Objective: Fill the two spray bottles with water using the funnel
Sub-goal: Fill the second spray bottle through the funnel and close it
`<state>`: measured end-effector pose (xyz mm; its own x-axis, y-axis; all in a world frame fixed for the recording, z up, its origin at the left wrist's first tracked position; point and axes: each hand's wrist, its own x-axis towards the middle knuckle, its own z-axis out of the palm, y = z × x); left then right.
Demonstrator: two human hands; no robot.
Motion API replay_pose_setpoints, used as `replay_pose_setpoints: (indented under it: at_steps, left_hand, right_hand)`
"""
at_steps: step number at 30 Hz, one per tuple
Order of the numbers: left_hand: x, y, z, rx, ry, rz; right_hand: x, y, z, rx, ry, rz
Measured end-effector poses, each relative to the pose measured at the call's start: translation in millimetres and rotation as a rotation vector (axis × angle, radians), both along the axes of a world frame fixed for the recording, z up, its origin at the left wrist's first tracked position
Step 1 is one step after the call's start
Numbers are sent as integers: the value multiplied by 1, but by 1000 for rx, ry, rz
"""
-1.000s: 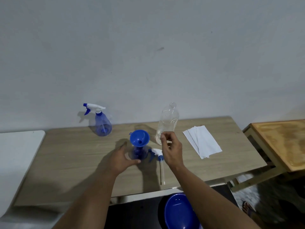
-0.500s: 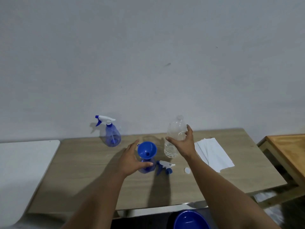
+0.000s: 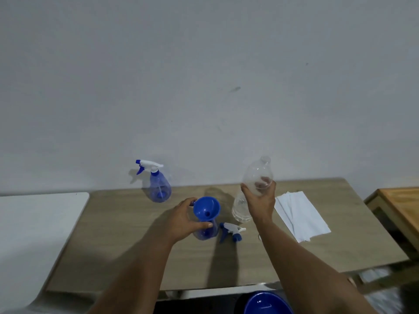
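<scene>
- since half a second earlier, right hand (image 3: pixel 259 200) closed around clear water bottle (image 3: pixel 256 180), now tilted.
- left hand (image 3: pixel 184 219) gripped open spray bottle (image 3: pixel 205 232); blue funnel (image 3: pixel 206 208) sat in its neck.
- second spray bottle (image 3: pixel 158 184) stood beyond left hand, capped.
- loose sprayer head (image 3: pixel 232 230) lay between the hands.

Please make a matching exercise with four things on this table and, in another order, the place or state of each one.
1. funnel
2. clear water bottle
3. loose spray head
4. capped spray bottle

a. stands near the wall
b. lies on the table
c. sits in an open spray bottle
d. gripped by the right hand

Pairs: 1-c, 2-d, 3-b, 4-a
</scene>
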<state>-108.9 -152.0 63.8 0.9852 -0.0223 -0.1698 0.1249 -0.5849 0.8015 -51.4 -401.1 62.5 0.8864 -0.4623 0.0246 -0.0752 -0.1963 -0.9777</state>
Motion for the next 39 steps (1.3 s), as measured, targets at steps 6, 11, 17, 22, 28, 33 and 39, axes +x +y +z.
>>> replay_pose_setpoints:
  at_steps: [6, 11, 17, 22, 28, 33, 39]
  left_hand:
    - [1, -4, 3, -11, -25, -35]
    - [1, -6, 6, -21, -34, -63]
    - [4, -9, 2, 0, -51, -53]
    - [3, -11, 1, 48, -50, -38]
    - [5, -9, -7, 61, -23, -20]
    - [9, -6, -14, 47, -60, -48]
    - [3, -9, -2, 21, -87, -63]
  right_hand:
    - [-8, -7, 37, 34, -118, 55]
    - [-15, -10, 55, -23, -120, 308]
    - [-28, -10, 61, -236, 66, 603]
    - [-43, -12, 61, -416, 232, 718]
    - [-48, -18, 56, -530, 373, 786]
    - [-54, -20, 54, -579, 455, 817]
    - [-56, -20, 54, -640, 585, 840]
